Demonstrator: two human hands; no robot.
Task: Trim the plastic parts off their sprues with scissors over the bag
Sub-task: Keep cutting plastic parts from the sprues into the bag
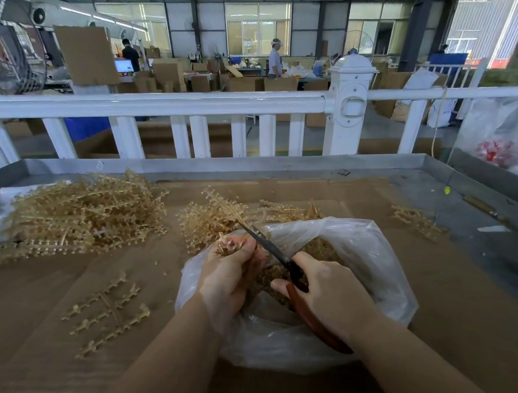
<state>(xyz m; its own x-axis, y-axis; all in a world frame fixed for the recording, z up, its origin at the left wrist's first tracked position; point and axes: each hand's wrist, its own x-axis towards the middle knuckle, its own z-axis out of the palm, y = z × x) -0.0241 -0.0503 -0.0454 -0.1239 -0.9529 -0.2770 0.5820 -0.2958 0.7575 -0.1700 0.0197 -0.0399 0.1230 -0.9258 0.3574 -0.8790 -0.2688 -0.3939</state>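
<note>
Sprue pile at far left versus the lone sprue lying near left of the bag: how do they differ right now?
The sprue pile is a thick tangled heap many layers deep; the lone sprue lies flat, a single piece on the cardboard. The pile sits farther back, by the tray edge; the lone sprue lies close beside the bag. Both are the same translucent tan plastic with branching stems, and neither is touched by the hands.

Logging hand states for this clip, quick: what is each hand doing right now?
Left hand: closed on a sprue of plastic parts, over the bag.
Right hand: grip closed on the scissors, blades at the sprue.
</note>
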